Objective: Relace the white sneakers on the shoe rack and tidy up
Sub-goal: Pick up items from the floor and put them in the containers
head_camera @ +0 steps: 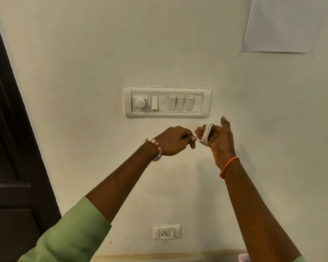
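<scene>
While the right hand carries a white lace coiled round its curled fingers, the left hand pinches the free end beside it. Winding appears underway; the next wrap needs steady tension. Neither sneakers nor rack are in view.

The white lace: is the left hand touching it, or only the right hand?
Touching. The head view shows the left hand pinching one end of the white lace, which is wound round the right hand's fingers.
</scene>
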A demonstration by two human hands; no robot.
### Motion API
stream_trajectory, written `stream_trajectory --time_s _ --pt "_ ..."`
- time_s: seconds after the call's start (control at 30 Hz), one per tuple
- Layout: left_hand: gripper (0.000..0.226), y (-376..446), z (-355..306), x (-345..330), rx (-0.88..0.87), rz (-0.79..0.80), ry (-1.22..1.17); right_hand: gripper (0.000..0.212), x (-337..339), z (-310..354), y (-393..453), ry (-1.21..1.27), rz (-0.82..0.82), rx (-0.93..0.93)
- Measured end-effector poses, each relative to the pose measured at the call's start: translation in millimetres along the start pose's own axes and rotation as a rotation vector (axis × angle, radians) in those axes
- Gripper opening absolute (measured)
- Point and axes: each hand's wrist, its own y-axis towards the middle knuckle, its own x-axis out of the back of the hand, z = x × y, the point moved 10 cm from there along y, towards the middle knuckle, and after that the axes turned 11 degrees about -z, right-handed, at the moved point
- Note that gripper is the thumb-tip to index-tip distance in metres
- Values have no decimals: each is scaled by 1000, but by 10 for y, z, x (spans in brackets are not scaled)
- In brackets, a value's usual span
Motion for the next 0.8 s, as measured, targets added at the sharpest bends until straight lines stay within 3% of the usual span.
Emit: stream_trajectory --time_s 0.1,0.23,0.43,0.6,0.8 --pt "28 75 -16 213 -45 -87 34 74 -23 -75 -50 -379 44 61" --pt "20 127 13 391 -39 -172 -29 77 -78 -91 -147 -532 124 100" --pt "9 63 171 252 85 -226 -384 70 -138 -99 -204 -96 202 -131" --pt "16 -45 248 -68 291 -255 -694 61 -227 -128 -207 282 237 -264" --pt "28 -123 250 -328 387 -215 -766 57 -72 -309 -69 354 128 -244"
